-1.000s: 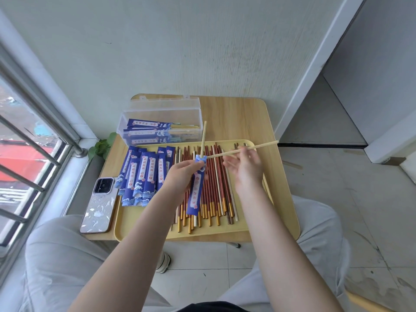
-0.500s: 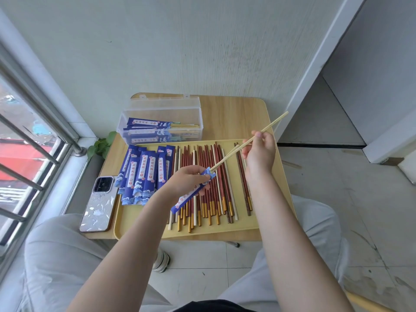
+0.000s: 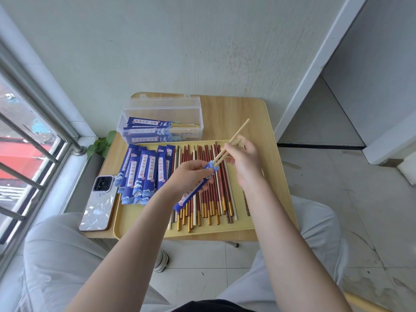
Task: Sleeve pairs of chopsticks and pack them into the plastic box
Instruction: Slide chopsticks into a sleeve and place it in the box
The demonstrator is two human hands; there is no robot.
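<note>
Head view: the left hand [image 3: 189, 176] grips a blue paper sleeve [image 3: 195, 188] held slantwise over the yellow tray [image 3: 144, 224]. The right hand [image 3: 244, 161] pinches a pale pair of chopsticks [image 3: 233, 141], their tips at the sleeve's mouth. Below lie loose red chopsticks [image 3: 210, 194]; empty sleeves [image 3: 144, 174] sit left. Farther back on the desk [image 3: 243, 118], the clear plastic box [image 3: 162, 122] holds sleeved pairs.

wooden table [image 3: 245, 113] | on it: plastic box [image 3: 162, 119], yellow tray [image 3: 144, 224], phone [image 3: 99, 203]
</note>
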